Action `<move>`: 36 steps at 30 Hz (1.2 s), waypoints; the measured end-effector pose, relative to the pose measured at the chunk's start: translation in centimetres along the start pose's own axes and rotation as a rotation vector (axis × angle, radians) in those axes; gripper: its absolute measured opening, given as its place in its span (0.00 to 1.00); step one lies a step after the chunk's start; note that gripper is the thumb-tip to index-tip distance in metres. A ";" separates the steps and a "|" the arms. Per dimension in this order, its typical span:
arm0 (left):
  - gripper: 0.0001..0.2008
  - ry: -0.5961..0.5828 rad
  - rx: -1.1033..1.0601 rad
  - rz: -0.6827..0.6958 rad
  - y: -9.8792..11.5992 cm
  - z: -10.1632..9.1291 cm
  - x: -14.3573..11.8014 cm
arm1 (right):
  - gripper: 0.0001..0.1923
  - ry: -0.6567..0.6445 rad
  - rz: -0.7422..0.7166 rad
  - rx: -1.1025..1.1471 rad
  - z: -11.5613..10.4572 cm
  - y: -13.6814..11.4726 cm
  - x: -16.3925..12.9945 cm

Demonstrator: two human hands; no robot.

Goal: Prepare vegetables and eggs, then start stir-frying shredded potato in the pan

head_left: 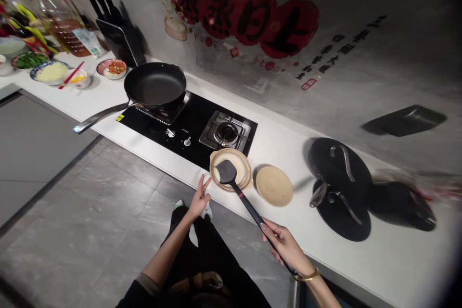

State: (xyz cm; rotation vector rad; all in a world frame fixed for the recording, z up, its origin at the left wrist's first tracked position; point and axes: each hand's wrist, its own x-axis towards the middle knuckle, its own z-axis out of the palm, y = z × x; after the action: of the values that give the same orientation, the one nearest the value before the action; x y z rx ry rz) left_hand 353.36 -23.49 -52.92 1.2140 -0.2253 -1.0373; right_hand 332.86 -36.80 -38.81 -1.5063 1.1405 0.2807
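Note:
My right hand [283, 245] grips the long black handle of a spatula [226, 172] whose flat blade lies on a pale round flatbread [242, 163] stacked on the white counter's front edge. My left hand [199, 198] hovers just left of that stack, fingers spread, holding nothing. A second round flatbread [274, 186] lies alone to the right. An empty black frying pan [155, 84] sits on the left burner of the black gas hob [191, 125], its metal handle pointing out past the counter edge.
Black lids and pans [341, 187] lie on the counter at right. At far left stand bowls of food [52, 72], a chilli bowl [111, 68], oil bottles [68, 33] and a knife block [121, 41]. Grey tiled floor [90, 202] lies below.

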 end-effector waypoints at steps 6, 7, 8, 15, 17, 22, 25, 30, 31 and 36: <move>0.40 0.098 -0.015 0.048 0.1 -1.0 -0.7 | 0.25 -0.047 -0.014 0.063 -0.1 1.3 0.6; 0.40 0.111 -0.024 0.055 0.1 -1.2 -0.8 | 0.25 -0.055 -0.019 0.071 -0.1 1.5 0.6; 0.40 0.120 -0.032 0.062 0.0 -1.3 -0.9 | 0.25 -0.060 -0.026 0.080 -0.2 1.6 0.6; 0.37 0.162 -0.015 0.094 0.6 -1.0 -1.3 | 0.25 -0.053 -0.054 0.210 -1.1 2.4 -0.1; 0.36 0.185 0.000 0.096 1.0 -0.6 -1.5 | 0.25 -0.039 -0.051 0.234 -1.5 2.7 -0.4; 0.32 0.273 0.034 0.113 2.1 -0.2 -2.4 | 0.25 -0.006 -0.071 0.225 -2.9 2.2 -1.5; 0.28 0.340 0.019 0.149 3.1 -0.6 -2.9 | 0.24 0.003 -0.079 0.203 -3.2 0.6 -2.5; 0.23 0.348 -0.034 0.174 6.8 -3.2 -3.2 | 0.23 -0.040 -0.116 0.214 -0.2 -4.0 -2.8; 0.23 0.331 -0.034 0.186 7.7 -4.0 -3.2 | 0.23 -0.062 -0.132 0.235 1.1 -5.2 -2.5; 0.23 0.251 0.118 0.271 12.1 -10.9 -4.1 | 0.18 -0.125 -0.286 0.378 10.1 -13.1 1.0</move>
State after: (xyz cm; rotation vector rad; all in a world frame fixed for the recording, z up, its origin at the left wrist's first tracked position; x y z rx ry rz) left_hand 364.61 -13.48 -45.46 1.3651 -0.2495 -0.6375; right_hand 347.56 -30.47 -34.38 -1.2743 0.8117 -0.0368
